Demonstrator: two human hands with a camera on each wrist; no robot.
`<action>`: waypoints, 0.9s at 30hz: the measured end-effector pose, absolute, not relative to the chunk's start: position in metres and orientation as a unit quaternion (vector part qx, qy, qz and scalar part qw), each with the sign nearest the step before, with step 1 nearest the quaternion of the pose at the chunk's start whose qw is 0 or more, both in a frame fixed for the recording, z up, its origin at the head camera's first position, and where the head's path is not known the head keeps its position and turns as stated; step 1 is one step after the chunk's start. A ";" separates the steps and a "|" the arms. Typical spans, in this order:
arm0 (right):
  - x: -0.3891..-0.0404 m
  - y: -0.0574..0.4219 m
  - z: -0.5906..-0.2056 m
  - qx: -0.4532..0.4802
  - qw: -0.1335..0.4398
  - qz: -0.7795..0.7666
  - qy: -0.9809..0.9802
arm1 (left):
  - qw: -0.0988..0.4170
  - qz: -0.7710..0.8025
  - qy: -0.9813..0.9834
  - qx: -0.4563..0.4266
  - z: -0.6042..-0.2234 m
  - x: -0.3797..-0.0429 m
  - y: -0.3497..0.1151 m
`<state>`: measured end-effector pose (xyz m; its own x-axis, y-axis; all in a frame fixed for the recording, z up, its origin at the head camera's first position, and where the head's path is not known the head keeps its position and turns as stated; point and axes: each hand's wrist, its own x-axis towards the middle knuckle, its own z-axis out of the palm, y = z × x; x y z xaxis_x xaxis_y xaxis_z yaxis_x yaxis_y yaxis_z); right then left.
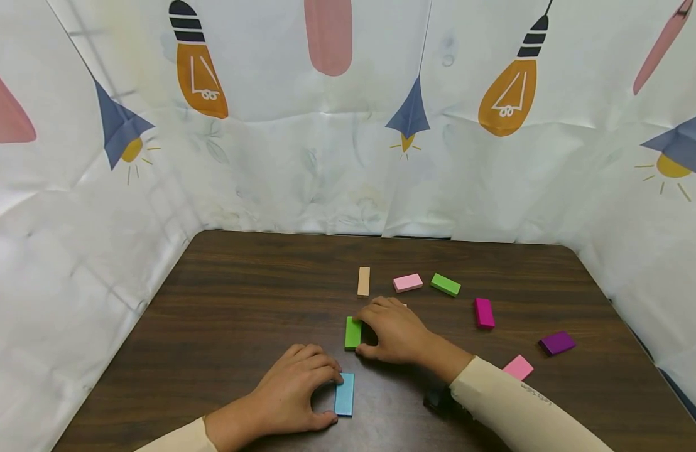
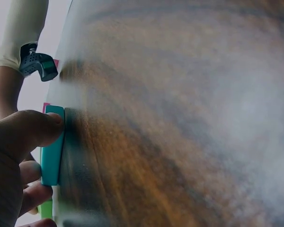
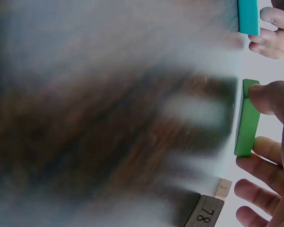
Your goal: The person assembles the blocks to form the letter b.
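Observation:
On the brown table, my left hand (image 1: pixel 294 392) pinches a light blue block (image 1: pixel 345 395) lengthwise, with the thumb at its near end and fingertips at its far end. In the left wrist view the thumb overlaps one end of this blue block (image 2: pixel 53 153). Farther forward and slightly right, my right hand (image 1: pixel 397 333) pinches a green block (image 1: pixel 352 334) between thumb and forefinger at its two ends. The right wrist view shows this green block (image 3: pixel 247 125) between them, with the other fingers spread beside it. Both blocks point away from me, roughly in one line.
Ahead stands a tan block (image 1: pixel 363 281). To its right are a light pink block (image 1: pixel 407 282), another green block (image 1: pixel 445 284), a magenta block (image 1: pixel 484 313) and a purple block (image 1: pixel 557 343). A pink block (image 1: pixel 519 367) lies partly behind the right sleeve. A printed curtain (image 1: pixel 325 176) surrounds the table.

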<state>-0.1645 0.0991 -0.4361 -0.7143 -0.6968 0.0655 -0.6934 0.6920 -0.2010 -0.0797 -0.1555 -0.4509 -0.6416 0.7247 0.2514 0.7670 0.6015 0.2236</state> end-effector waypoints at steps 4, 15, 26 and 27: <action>-0.162 0.099 -0.435 -0.386 -0.001 -0.115 0.915 | 0.073 -0.158 -0.891 -0.420 -0.451 -0.079 -0.156; -0.153 0.097 -0.438 -0.403 -0.012 -0.124 0.907 | 0.093 -0.155 -0.887 -0.424 -0.453 -0.079 -0.156; -0.146 0.095 -0.439 -0.406 0.000 -0.124 0.905 | 0.096 -0.158 -0.887 -0.424 -0.453 -0.078 -0.156; -0.145 0.095 -0.439 -0.406 0.001 -0.125 0.905 | 0.095 -0.159 -0.887 -0.424 -0.453 -0.078 -0.156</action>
